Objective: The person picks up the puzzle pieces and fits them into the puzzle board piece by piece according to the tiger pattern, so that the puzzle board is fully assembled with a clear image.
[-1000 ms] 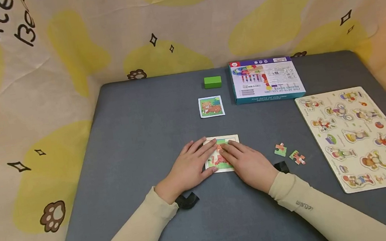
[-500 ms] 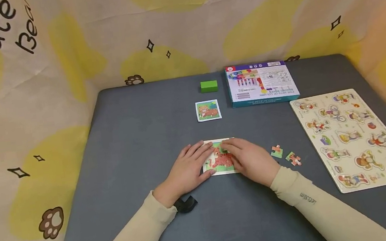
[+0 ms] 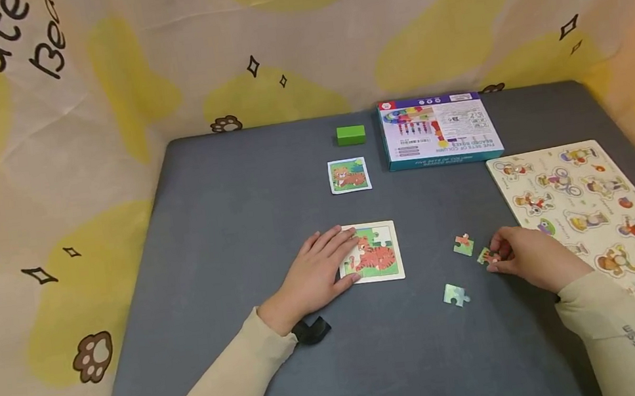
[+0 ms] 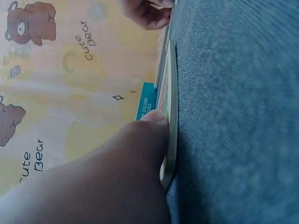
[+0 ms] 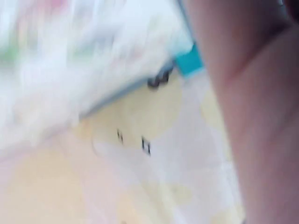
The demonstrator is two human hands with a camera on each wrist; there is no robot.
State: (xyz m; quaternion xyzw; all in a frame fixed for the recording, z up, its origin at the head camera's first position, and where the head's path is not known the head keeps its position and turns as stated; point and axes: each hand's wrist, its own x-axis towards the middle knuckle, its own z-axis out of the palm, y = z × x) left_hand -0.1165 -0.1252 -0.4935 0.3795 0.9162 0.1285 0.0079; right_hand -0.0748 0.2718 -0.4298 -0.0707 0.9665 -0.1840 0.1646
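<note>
My left hand (image 3: pixel 315 277) rests with straight fingers on the left side of a small framed jigsaw puzzle (image 3: pixel 378 260) of a tiger. A pale gap shows near the puzzle's upper right. In the left wrist view, the thumb (image 4: pixel 154 116) lies on the frame's edge. Off to the right, my right hand (image 3: pixel 539 256) pinches the edge of an orange-and-green jigsaw piece (image 3: pixel 484 256) between thumb and fingers, low over the table. Beside it lies another orange-and-green piece (image 3: pixel 463 245). Nearer the front is a pale green piece (image 3: pixel 454 295). The right wrist view is blurred and hides the fingertips.
Behind the puzzle lies a tiger picture card (image 3: pixel 349 175), with a green block (image 3: pixel 351 135) farther back. A flat box (image 3: pixel 440 130) stands at the back right. A large peg board (image 3: pixel 594 223) with figures lies under and beyond my right hand.
My right hand has left the puzzle and moved right to the loose pieces. A pale green piece now lies on the table, and a gap shows in the puzzle. My left hand stays put.
</note>
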